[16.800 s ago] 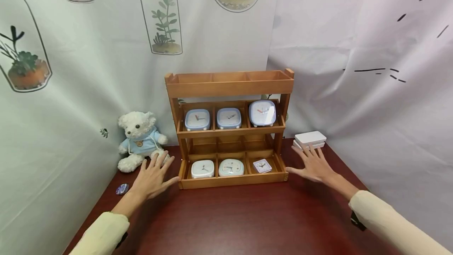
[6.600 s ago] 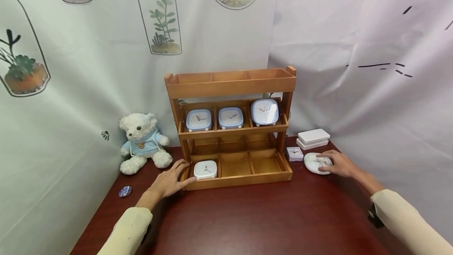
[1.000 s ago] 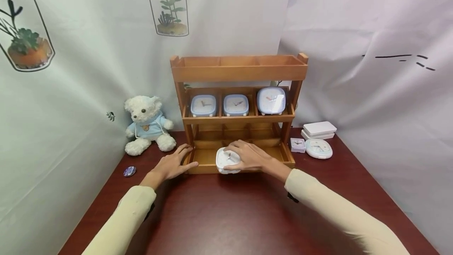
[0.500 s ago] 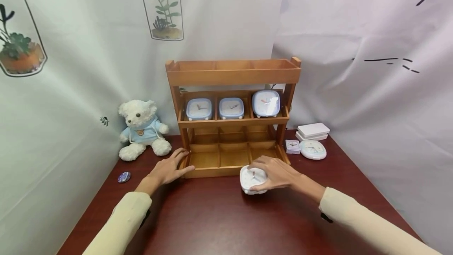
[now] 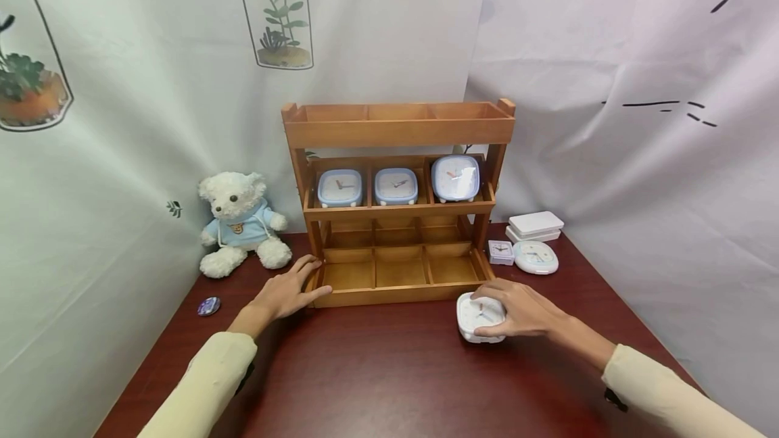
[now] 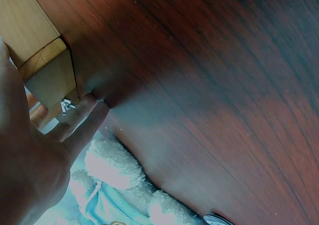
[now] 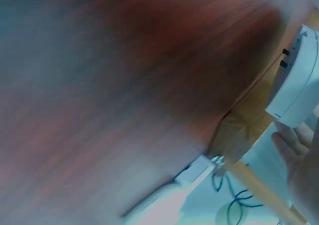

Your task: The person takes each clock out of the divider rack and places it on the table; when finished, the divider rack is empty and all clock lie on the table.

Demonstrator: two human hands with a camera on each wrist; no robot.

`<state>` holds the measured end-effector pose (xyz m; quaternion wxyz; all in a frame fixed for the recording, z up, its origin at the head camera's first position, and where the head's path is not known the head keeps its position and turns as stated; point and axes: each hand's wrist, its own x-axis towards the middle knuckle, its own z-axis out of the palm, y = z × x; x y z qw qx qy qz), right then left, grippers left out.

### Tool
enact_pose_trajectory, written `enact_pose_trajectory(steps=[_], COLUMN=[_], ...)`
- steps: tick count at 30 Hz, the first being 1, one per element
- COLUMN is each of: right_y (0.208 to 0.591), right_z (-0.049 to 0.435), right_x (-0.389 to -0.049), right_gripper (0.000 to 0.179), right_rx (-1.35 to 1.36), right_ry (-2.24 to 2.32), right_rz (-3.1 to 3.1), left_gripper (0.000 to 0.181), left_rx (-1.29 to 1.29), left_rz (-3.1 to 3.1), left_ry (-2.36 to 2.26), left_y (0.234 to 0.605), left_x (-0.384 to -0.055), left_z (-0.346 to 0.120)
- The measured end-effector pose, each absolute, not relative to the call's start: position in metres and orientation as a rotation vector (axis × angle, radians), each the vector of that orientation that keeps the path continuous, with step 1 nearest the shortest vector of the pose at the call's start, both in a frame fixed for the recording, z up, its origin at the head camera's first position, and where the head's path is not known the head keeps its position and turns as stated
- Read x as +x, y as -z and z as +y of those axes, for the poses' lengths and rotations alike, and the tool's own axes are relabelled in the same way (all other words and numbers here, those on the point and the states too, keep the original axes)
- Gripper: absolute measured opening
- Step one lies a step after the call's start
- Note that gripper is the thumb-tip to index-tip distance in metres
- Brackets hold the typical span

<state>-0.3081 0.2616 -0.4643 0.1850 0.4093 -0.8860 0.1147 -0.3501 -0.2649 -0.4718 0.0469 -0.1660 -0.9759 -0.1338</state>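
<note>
White alarm clock [image 5: 479, 316] pinched between the thumb and curved fingers of the right hand [image 5: 525, 309], in front of the right end of the wooden rack [image 5: 389, 297]; left hand [image 5: 282, 296], thumb spread from extended fingers, at the rack's left front corner; oval clock [image 5: 535, 257] and small square clock [image 5: 501, 253] side by side, right of the rack

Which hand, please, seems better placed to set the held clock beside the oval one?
Probably the right hand: it holds the white clock and is nearer the oval clock; the left hand is at the left end of the rack.
</note>
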Motion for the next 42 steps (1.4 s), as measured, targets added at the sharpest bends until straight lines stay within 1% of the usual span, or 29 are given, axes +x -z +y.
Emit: enact_pose_trajectory(steps=[9, 22, 28, 38, 42], right_y=[0.472, 0.47, 0.468, 0.467, 0.458], right_z=[0.307, 0.358, 0.357, 0.347, 0.341], right_x=[-0.311, -0.338, -0.355, -0.371, -0.372], right_gripper=[0.058, 0.051, 0.05, 0.047, 0.046], right_rx=[1.025, 0.844, 0.814, 0.91, 0.936], right_ry=[-0.305, -0.318, -0.355, -0.388, -0.393], right_rz=[-2.51, -2.641, -2.721, -2.744, -2.694], left_gripper=[0.086, 0.085, 0.086, 0.085, 0.086], left_rx=[-0.514, -0.533, -0.522, -0.523, -0.512], left_rz=[-2.974, -2.969, -2.973, -2.975, -2.979], left_ry=[0.414, 0.417, 0.415, 0.414, 0.418], left_y=[0.465, 0.46, 0.464, 0.474, 0.473], left_x=[-0.349, -0.348, -0.348, -0.348, -0.348], left_z=[-0.266, -0.263, -0.264, -0.263, -0.264])
